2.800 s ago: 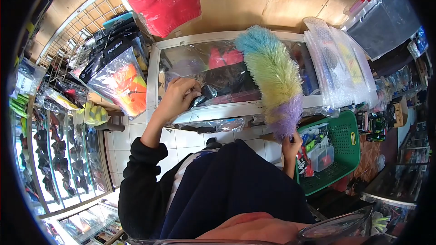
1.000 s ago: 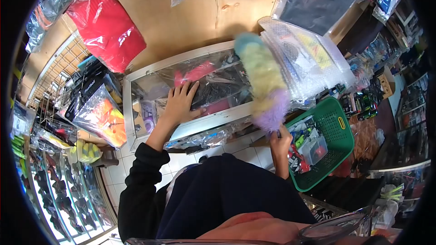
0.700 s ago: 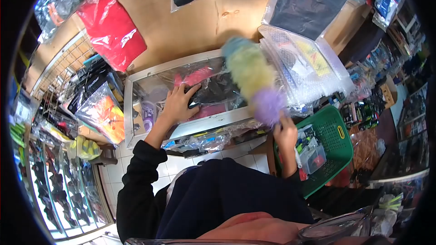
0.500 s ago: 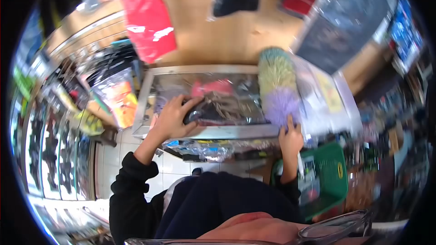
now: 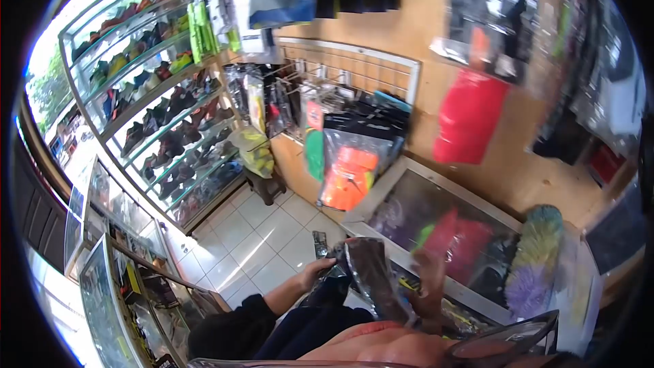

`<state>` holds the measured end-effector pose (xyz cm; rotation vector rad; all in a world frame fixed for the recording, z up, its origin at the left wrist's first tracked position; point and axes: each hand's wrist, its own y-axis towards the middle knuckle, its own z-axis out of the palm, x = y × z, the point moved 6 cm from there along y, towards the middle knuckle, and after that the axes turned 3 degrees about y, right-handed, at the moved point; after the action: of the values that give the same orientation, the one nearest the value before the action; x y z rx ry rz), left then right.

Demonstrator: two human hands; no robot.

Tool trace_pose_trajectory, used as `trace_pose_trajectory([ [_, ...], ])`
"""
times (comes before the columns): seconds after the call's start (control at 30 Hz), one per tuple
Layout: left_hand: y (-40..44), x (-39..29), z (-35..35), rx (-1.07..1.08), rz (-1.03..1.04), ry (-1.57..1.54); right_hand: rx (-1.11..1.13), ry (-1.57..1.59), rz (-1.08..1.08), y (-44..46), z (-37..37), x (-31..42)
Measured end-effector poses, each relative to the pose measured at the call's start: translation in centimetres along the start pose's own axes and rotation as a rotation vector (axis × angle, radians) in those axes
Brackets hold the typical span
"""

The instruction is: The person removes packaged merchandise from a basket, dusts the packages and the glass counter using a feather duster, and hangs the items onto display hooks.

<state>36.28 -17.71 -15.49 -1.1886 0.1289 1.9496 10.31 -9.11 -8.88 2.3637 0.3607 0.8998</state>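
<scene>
My left hand (image 5: 316, 274) is closed on the edge of a dark packet in clear plastic (image 5: 371, 274), held in front of my body off the counter's near edge. Its contents look like folded dark brown or black cloth, but I cannot make out the kind. On the packet's other side is my right hand (image 5: 429, 286), smeared by motion, so its grip does not show. Beyond it stands the glass-topped counter (image 5: 415, 197), with pink-red items visible through the pane. A fluffy duster (image 5: 535, 266) in purple, yellow and green lies across the counter's right end.
Shoes fill the glass shelves (image 5: 170, 109) at the left, above a tiled floor (image 5: 276, 228). Packets hang from a wire rack (image 5: 354, 71), including an orange one (image 5: 349, 177). A red packet (image 5: 470, 116) hangs on the wooden wall. Glass cases (image 5: 129, 300) stand at lower left.
My view has swung left toward the shoe shelves. The dark packet has come off the counter into my left hand, close to my body. My right hand has left the duster and is beside the packet.
</scene>
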Motion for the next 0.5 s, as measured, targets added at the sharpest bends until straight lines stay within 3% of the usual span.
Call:
trace_pose_trajectory([
  [0.07, -1.2, 0.2, -4.7, -0.087, 0.076, -0.182, 0.014, 1.280, 0.347, 3.4, 6.4, 2.2],
  [0.2, -6.4, -4.5, -11.2, -0.060, 0.226, -0.140, 0.309, 0.987, 0.336, 7.7, 17.1, 4.8],
  [0.27, -8.5, -5.5, -16.3, -0.208, 0.227, -0.225, 0.585, 0.826, 0.141, 10.4, 22.4, 8.7],
  [0.3, -9.4, -5.9, -18.8, -0.256, 0.226, -0.257, 0.618, 0.766, 0.147, 11.5, 25.3, 10.3],
  [0.37, -10.7, -6.4, -22.3, -0.062, 0.166, -0.490, 0.697, 0.757, 0.242, 12.4, 33.0, 10.8],
  [0.43, -11.1, -6.7, -26.4, -0.098, 0.190, -0.450, 0.754, 0.746, 0.314, 14.0, 39.1, 11.4],
  [0.5, -11.6, -6.8, -29.3, -0.169, 0.205, -0.423, 0.332, 0.841, -0.116, 17.2, 40.6, 14.7],
])
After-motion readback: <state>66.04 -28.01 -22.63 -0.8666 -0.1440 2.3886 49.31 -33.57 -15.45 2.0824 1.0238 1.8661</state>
